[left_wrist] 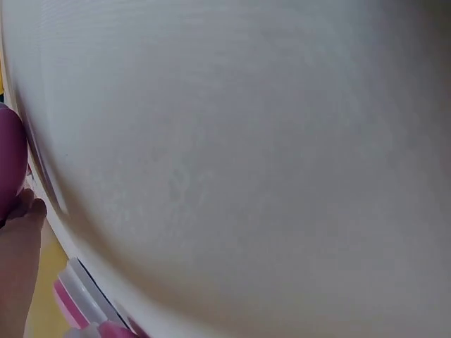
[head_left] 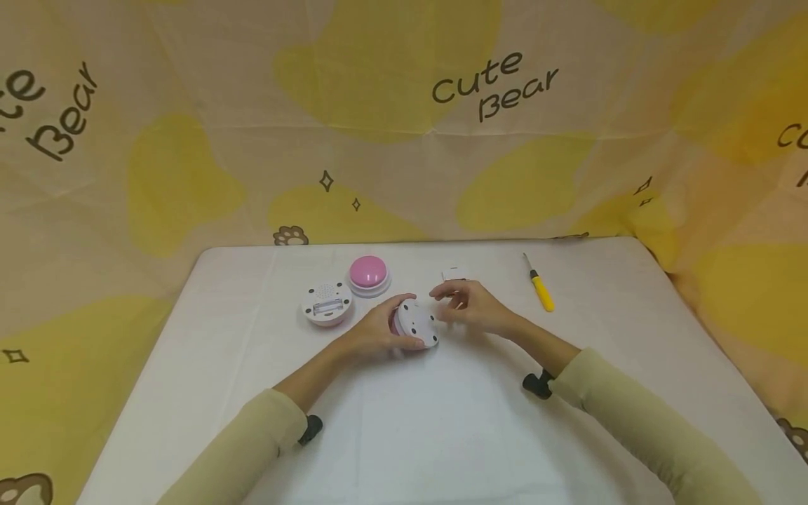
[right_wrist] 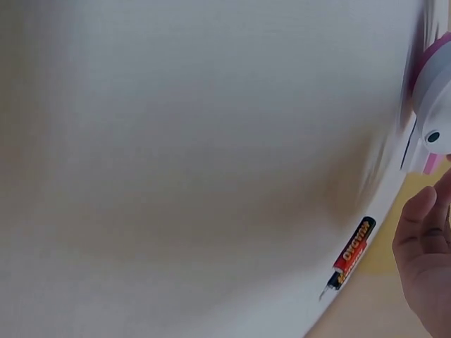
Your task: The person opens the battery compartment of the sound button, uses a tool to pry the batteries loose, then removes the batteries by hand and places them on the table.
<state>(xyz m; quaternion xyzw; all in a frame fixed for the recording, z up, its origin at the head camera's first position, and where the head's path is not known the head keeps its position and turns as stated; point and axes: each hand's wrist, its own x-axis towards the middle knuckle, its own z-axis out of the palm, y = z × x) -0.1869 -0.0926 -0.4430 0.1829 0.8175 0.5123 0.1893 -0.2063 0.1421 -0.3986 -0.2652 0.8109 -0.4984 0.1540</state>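
My left hand (head_left: pixel 376 327) grips a round push button (head_left: pixel 418 322) by its rim, thumb and fingers on opposite sides. The button is tilted, with its white underside and dark feet facing my right hand (head_left: pixel 475 306). In the right wrist view, the fingers of that hand are bent loosely near the button (right_wrist: pixel 432 88), and nothing shows between them. The left wrist view catches only the pink dome (left_wrist: pixel 10 158) at its edge. A second button (head_left: pixel 327 305) lies underside up with its battery bay uncovered. Behind it a third button (head_left: pixel 368 272) stands pink dome up.
A yellow-handled screwdriver (head_left: pixel 541 290) lies to the right on the white table (head_left: pixel 442 435). Just beyond my right hand is a small white piece (head_left: pixel 453 273), partly hidden. Red and black batteries (right_wrist: pixel 352 248) lie on the table in the right wrist view. A patterned cloth hangs behind.
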